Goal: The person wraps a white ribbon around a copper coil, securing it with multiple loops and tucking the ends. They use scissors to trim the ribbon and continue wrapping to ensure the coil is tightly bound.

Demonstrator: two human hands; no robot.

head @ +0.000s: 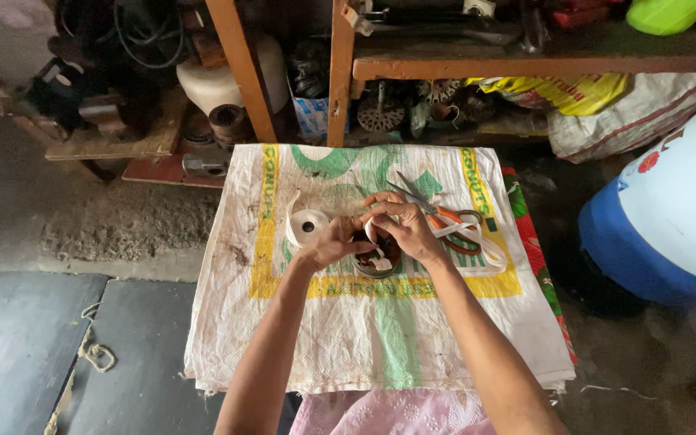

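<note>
Both my hands meet over a dark round ring-shaped part (378, 256) resting on a white woven sack (380, 338). My left hand (333, 239) grips the part's left side. My right hand (406, 227) is closed on a strip of white tape (477, 242) that trails off to the right and wraps onto the part. A roll of white tape (309, 226) lies just left of my left hand. Orange-handled scissors (443, 214) lie just right of my right hand, blades pointing up-left.
The sack covers a low stand, with a red patterned cloth (535, 250) under its right edge. A blue and white drum (670, 209) stands at right. Wooden shelves (525, 64) behind hold motor parts, coils and bags. A cord (94, 350) lies on dark slabs at left.
</note>
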